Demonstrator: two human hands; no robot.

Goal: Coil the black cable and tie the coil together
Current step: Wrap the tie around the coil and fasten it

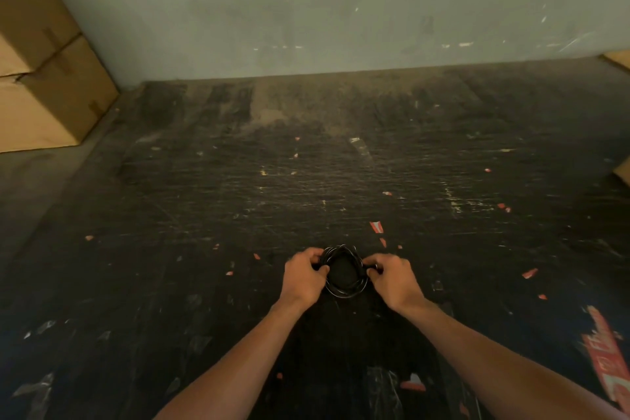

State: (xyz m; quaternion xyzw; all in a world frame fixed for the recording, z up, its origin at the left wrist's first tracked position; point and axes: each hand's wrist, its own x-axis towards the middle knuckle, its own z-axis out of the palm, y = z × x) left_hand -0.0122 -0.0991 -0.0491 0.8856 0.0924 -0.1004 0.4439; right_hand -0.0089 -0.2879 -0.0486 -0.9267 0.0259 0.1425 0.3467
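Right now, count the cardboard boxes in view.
2 clearly: stacked at far left against the wall, upper box on lower box. Tan edges at the right border may be more boxes, mostly cut off.

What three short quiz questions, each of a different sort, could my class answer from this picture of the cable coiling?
1. True or false: the black cable coil lies untouched on the table.
2. Which hand grips the coil's left side? A) left hand B) right hand
3. Fill in: the stacked brown cardboard boxes stand at the far ____ of the scratched dark table.

Key: 1 false, both hands hold it; 2 A; 3 left.
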